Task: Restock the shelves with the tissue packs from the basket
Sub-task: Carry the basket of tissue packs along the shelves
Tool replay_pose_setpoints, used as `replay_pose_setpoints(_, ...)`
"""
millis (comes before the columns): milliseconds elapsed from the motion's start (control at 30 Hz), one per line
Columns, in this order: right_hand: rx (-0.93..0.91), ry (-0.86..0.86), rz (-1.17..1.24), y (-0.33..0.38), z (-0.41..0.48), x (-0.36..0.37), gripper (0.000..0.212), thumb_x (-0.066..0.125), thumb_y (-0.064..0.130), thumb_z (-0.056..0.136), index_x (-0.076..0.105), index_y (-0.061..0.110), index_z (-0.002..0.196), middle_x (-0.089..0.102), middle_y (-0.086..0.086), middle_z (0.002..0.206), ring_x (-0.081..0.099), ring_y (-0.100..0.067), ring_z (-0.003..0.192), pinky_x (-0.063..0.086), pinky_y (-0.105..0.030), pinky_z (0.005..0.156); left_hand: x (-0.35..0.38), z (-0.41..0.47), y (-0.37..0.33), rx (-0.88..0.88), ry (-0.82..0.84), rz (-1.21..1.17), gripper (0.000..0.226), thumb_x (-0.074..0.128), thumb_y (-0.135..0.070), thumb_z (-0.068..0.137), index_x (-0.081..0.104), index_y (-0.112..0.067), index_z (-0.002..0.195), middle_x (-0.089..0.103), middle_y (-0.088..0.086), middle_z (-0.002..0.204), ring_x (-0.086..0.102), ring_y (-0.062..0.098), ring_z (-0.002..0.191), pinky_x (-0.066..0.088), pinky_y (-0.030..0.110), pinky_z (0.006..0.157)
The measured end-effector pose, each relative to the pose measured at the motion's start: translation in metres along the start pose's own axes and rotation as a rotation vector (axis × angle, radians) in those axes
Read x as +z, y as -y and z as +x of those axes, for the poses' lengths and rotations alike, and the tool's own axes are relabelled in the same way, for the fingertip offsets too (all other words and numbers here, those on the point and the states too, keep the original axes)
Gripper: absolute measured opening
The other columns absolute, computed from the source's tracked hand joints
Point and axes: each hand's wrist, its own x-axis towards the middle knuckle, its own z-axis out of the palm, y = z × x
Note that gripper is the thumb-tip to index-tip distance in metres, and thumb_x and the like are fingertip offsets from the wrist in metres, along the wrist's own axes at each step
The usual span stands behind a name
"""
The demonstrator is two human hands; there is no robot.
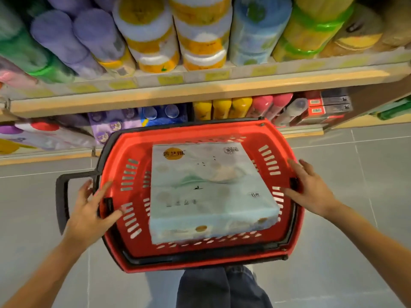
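The tissue pack (211,192) is a flat, rectangular item in pale blue wrap with a mountain print. It is lying inside the red shopping basket (200,264), taking up most of the interior and sitting slightly skewed to the walls.

The basket is standing on the grey tiled floor (367,174), directly in front of the shelving. One black handle (59,196) is hanging folded out to the left.

The left hand (93,207) is resting on the basket's left rim with its fingers straight and spread, the thumb reaching over the slotted inner wall. The right hand (309,187) is lying on the right rim, its fingers likewise straight and fanned apart. Neither hand is gripping the pack.

Beyond the basket, the upper shelf (200,90) — wood-edged, with yellow price tags — is carrying wrapped roll packs (151,34) in purple, orange, blue and green. Yellow packs (222,107) are standing on the lower shelf. The person's legs in dark jeans (222,287) are showing just below the basket.
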Motion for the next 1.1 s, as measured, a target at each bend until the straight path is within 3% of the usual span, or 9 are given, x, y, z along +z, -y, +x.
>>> replay_pose_setpoints(133,-0.087,-0.09,0.096,-0.008,0.014,0.019,0.087,0.074,0.018,0.072,0.023,0.029,0.142,0.037,-0.012,0.132,0.045,-0.026,0.115,0.034,-0.025,0.094,0.026,0.023,0.014,-0.011,-0.098,-0.056,0.092,0.085,-0.017,0.062,0.038,-0.036,0.139,0.041,0.02,0.127,0.054,0.038,0.113,0.038,0.049,0.104)
replay_pose_setpoints(233,-0.092,-0.213,0.156,-0.012,0.018,0.029,0.088,0.077,0.012,0.067,0.03,0.027,0.139,0.041,-0.003,0.113,0.046,-0.016,0.099,0.037,-0.022,0.083,0.033,0.028,0.019,0.007,-0.181,-0.091,0.098,0.085,-0.016,0.061,0.031,-0.058,0.13,0.048,0.017,0.109,0.058,0.013,0.088,0.042,0.04,0.098)
replay_pose_setpoints(333,-0.079,-0.28,0.176,-0.011,0.019,0.032,0.086,0.077,0.008,0.066,0.034,0.026,0.138,0.042,-0.004,0.106,0.047,-0.015,0.091,0.035,-0.01,0.071,0.034,0.031,0.028,0.0,-0.187,-0.103,0.099,0.084,-0.011,0.062,0.029,-0.066,0.124,0.054,0.02,0.109,0.059,0.029,0.096,0.045,0.047,0.097)
replay_pose_setpoints(467,-0.051,-0.26,0.157,-0.008,0.017,0.028,0.089,0.077,0.007,0.067,0.031,0.028,0.14,0.042,-0.006,0.105,0.047,-0.017,0.089,0.039,-0.022,0.078,0.028,0.03,0.029,-0.003,-0.12,-0.112,0.094,0.084,-0.013,0.062,0.036,-0.049,0.135,0.052,0.022,0.113,0.058,0.031,0.096,0.047,0.053,0.093)
replay_pose_setpoints(633,-0.033,-0.228,0.151,0.001,0.011,0.02,0.087,0.075,0.005,0.068,0.031,0.026,0.14,0.043,-0.006,0.105,0.048,-0.019,0.091,0.042,-0.028,0.083,0.02,0.014,0.004,0.032,-0.125,-0.061,0.091,0.08,0.01,0.059,0.042,-0.015,0.138,0.04,0.011,0.088,0.044,0.027,0.079,0.048,0.057,0.082)
replay_pose_setpoints(767,-0.032,-0.22,0.133,0.01,0.002,0.002,0.081,0.071,0.003,0.072,0.033,0.024,0.14,0.044,-0.007,0.104,0.048,-0.021,0.092,0.042,-0.032,0.085,0.003,0.003,-0.004,0.003,-0.096,-0.045,0.09,0.079,0.005,0.063,0.038,-0.02,0.139,0.04,0.01,0.089,0.043,0.025,0.084,0.048,0.057,0.081)
replay_pose_setpoints(900,-0.066,-0.198,0.108,0.025,-0.017,-0.027,0.077,0.067,0.0,0.076,0.031,0.023,0.14,0.045,-0.009,0.104,0.049,-0.021,0.091,0.046,-0.037,0.087,-0.031,-0.02,-0.017,-0.078,-0.084,-0.148,0.086,0.076,-0.002,0.07,0.035,-0.035,0.138,0.04,0.012,0.093,0.046,0.015,0.071,0.051,0.053,0.082)
replay_pose_setpoints(967,-0.093,-0.196,0.11,0.038,-0.03,-0.046,0.076,0.065,-0.001,0.077,0.031,0.023,0.14,0.045,-0.008,0.105,0.05,-0.021,0.091,0.048,-0.041,0.087,-0.054,-0.034,-0.025,-0.101,-0.089,-0.195,0.086,0.076,-0.001,0.07,0.036,-0.036,0.138,0.039,0.008,0.09,0.05,0.021,0.072,0.052,0.053,0.084)
replay_pose_setpoints(1100,-0.159,-0.216,0.116,0.069,-0.061,-0.094,0.076,0.065,-0.003,0.075,0.033,0.023,0.139,0.049,-0.009,0.104,0.053,-0.021,0.084,0.048,-0.033,0.082,-0.109,-0.067,-0.041,-0.078,-0.145,-0.176,0.087,0.076,0.001,0.068,0.036,-0.036,0.136,0.041,0.01,0.082,0.055,0.029,0.061,0.051,0.037,0.065)
